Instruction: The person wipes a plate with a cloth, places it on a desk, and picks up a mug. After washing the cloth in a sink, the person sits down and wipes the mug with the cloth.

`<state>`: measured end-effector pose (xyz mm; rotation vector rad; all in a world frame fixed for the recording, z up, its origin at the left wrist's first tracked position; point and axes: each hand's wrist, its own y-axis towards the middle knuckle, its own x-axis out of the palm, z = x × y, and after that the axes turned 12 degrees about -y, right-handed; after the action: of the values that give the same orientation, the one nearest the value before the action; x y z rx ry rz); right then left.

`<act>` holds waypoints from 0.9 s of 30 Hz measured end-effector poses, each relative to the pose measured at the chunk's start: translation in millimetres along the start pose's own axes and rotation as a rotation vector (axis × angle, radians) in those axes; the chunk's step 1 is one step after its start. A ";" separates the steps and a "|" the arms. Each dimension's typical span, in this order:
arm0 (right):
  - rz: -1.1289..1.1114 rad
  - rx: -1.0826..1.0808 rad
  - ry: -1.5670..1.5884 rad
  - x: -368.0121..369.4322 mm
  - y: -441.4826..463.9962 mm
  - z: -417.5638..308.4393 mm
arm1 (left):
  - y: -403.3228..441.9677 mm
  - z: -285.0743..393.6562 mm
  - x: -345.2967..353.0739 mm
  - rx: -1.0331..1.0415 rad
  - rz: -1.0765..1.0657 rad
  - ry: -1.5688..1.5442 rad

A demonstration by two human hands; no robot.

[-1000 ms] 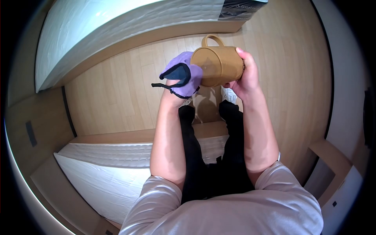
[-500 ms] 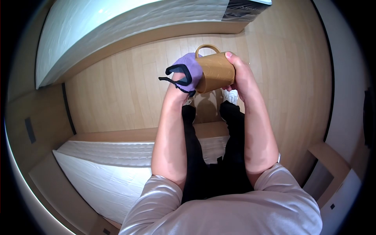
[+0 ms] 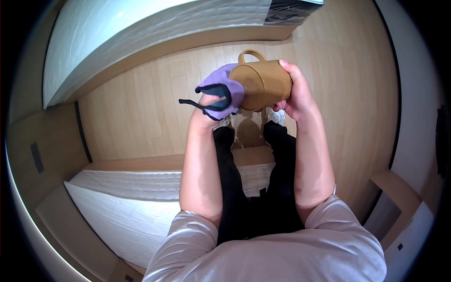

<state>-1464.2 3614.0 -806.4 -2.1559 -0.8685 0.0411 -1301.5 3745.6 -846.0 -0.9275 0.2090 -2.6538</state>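
A tan mug point(image 3: 275, 82) with a loop handle lies tilted on its side in the air above the floor, one round end facing left. My right hand point(image 3: 295, 94) is closed around its right end, thumb on top and fingertips underneath. At the mug's left end, a purple cloth piece point(image 3: 220, 75) with black edging, a dark grey lining and a loose black strap touches the round end. The cloth covers most of my left hand point(image 3: 205, 113), and its fingers are hidden. Whether the hand is inside the cloth or behind it, I cannot tell.
A plastic-wrapped mattress point(image 3: 155, 33) on a wooden base lies ahead. Another wrapped mattress point(image 3: 127, 216) is behind my legs. Wood flooring point(image 3: 136, 113) runs between them, with my white shoes point(image 3: 276, 116) on it. A wooden shelf unit point(image 3: 397, 190) stands at right.
The mug has shifted slightly right and turned, so more of its left round end shows. My left hand and the purple cloth have moved slightly left and down.
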 end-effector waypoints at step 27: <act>0.131 -0.236 -0.355 11.8 0.7 5.1 | 9.5 -1.2 0.8 0.026 0.098 0.061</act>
<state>-1456.3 3624.1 -807.4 -2.4693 -0.9675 0.4165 -1300.4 3736.5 -848.8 -0.8084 0.2273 -2.5903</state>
